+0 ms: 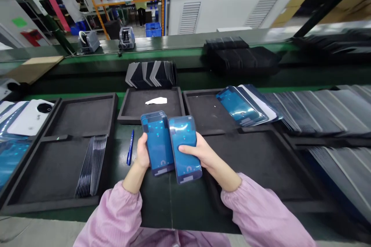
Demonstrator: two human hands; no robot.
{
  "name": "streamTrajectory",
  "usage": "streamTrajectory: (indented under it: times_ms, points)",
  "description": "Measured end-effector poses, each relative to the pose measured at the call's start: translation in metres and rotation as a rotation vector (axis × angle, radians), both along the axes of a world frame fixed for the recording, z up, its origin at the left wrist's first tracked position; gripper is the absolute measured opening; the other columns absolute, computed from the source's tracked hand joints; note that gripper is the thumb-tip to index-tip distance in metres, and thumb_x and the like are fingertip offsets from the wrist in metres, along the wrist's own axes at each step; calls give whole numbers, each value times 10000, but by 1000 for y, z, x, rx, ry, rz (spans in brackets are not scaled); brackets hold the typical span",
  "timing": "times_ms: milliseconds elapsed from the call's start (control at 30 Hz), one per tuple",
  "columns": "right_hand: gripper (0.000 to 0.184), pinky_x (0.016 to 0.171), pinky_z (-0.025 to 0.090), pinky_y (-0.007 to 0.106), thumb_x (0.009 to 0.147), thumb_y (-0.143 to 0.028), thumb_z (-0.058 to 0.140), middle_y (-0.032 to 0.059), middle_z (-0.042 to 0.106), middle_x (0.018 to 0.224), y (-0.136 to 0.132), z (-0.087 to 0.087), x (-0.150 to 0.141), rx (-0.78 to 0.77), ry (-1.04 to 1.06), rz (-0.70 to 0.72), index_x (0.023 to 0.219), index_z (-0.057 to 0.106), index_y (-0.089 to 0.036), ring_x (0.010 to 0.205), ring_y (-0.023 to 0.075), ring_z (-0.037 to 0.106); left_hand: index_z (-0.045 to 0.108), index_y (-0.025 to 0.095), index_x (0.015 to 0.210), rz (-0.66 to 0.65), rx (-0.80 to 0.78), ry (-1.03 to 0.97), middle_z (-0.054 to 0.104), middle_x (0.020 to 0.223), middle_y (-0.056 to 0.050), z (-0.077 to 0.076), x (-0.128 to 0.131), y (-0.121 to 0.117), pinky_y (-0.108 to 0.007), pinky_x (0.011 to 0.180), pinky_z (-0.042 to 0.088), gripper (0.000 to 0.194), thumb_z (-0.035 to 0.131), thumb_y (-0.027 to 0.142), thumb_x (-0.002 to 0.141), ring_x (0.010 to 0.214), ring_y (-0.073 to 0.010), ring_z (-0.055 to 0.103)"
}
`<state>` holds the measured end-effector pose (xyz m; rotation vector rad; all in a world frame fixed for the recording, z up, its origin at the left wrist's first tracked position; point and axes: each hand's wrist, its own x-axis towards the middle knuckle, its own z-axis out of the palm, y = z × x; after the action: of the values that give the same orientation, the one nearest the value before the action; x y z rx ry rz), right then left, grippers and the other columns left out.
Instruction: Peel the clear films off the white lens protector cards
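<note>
Blue panels held above a bench, with the pen taken as landmark. The pen [130, 147] is laid on the bench [156, 204]; the stack of blue panels [159, 142] is held just to the right of the pen, and the front panel [184, 135] is held farther right. Slippage is judged the chief risk: the upper edges of the stack are fanned out of line, and a sheet could be dropped if the grip were loosened. The inner edges could be scuffed if stack and panel were knocked together, so closely are they held. The glossy face of the panel could be smudged, since it is pressed by a bare thumb. If the stack were lowered leftward, the pen could be caught beneath it.

Hands: the left hand [142, 152] is closed narrowly around the left edge of the stack, its fingers largely hidden beneath. The right hand [204, 152] is closed on the right edge of the panel, with the thumb laid across the face; whether further sheets are held behind it cannot be told.
</note>
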<state>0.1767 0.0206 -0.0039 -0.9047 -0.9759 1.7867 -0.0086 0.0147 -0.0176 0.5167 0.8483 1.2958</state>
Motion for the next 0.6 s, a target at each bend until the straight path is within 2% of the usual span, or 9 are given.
streamTrajectory:
  times_ms: [100,167,233,367,533,600]
  points:
    - [482,751,612,346,572,-293,918,37,781,914,0,5,-2,-35,74,-21,1003,720,-210,793,210,740,708,178,1112,-108,49,-34,766,1029,-128,4,1,-1,-513,917,558,639,653,660,695,1131,-399,669]
    - [466,683,611,326,559,-300,911,33,771,866,1,9,-4,-83,123,-32,972,719,-202,719,194,722,675,166,1202,-223,58,-85,757,1036,-143,8,1,-1,-538,905,557,701,628,646,694,1115,-412,672]
    - [453,645,611,327,551,-304,904,25,764,827,1,10,-6,-139,162,-38,950,714,-203,663,184,707,647,158,1250,-281,53,-122,753,1020,-149,11,2,-1,-558,895,554,735,629,620,678,1095,-420,677]
    - [430,625,608,320,520,-313,902,12,758,780,1,11,-8,-185,169,-54,892,716,-205,637,178,701,651,158,1220,-283,35,-120,752,1055,-147,9,3,1,-563,891,556,700,634,577,660,1097,-422,677]
    - [449,679,610,289,512,-265,910,-2,765,820,0,13,-7,-120,136,-90,911,708,-218,701,166,710,703,176,1061,-152,38,-25,758,1088,-133,3,3,3,-523,911,566,535,609,549,689,1154,-412,658]
    - [436,672,611,297,513,-271,912,0,766,806,1,13,-6,-130,138,-100,886,693,-219,687,169,710,700,171,1060,-158,30,-23,759,1085,-139,3,3,3,-531,916,566,542,618,549,681,1168,-422,651]
